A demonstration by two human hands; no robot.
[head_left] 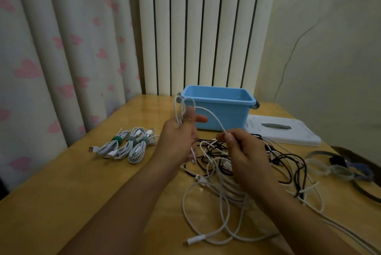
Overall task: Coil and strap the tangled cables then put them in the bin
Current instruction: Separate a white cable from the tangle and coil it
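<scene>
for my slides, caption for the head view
Both hands coil a thin white cable before an open blue plastic bin.

At the right edge of the frame, your straps [340,169] are blurred and partly cut off. Your right hand [245,151] hides part of the tangle [237,174]. The bin [218,108] floor is hidden behind its front wall.

I count three coiled white cables [125,147] lying side by side on the desk [61,192], each with one strap round its middle: one green, two grey-green. One blue bin [218,108] and one white lid [284,131] beside it. One tangled heap of white and black cables [237,172]; I cannot count its strands. Loose straps [338,168] at the right, number unclear. Two hands, left hand [177,139] and right hand [245,151], share one white cable [208,112].
</scene>
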